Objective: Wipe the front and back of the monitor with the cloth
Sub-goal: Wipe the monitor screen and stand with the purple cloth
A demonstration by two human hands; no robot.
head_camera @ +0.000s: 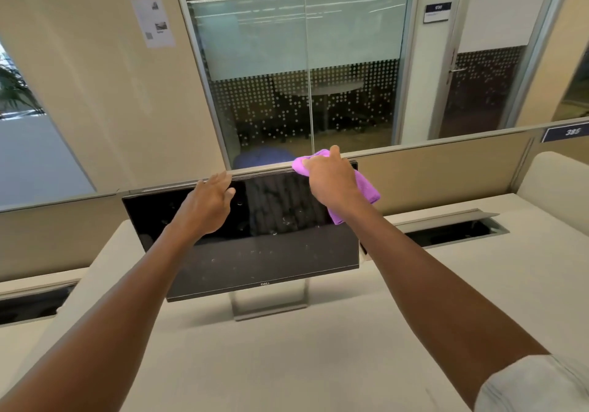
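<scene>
We see a dark monitor (255, 239) on its silver stand (269, 303) on the pale desk (287, 364), screen speckled with droplets. Our right hand (331, 182) grips a purple cloth (366, 192) at the monitor's top edge, towards its right end. Our left hand (207, 204) rests with relaxed fingers on the top edge further left. A low partition (446, 163) stands just behind.

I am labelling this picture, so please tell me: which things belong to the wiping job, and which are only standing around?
Job: monitor; purple cloth; right hand holding cloth; left hand at monitor's top edge.

Not job: desk; partition; wall paper notice; glass door.
</scene>
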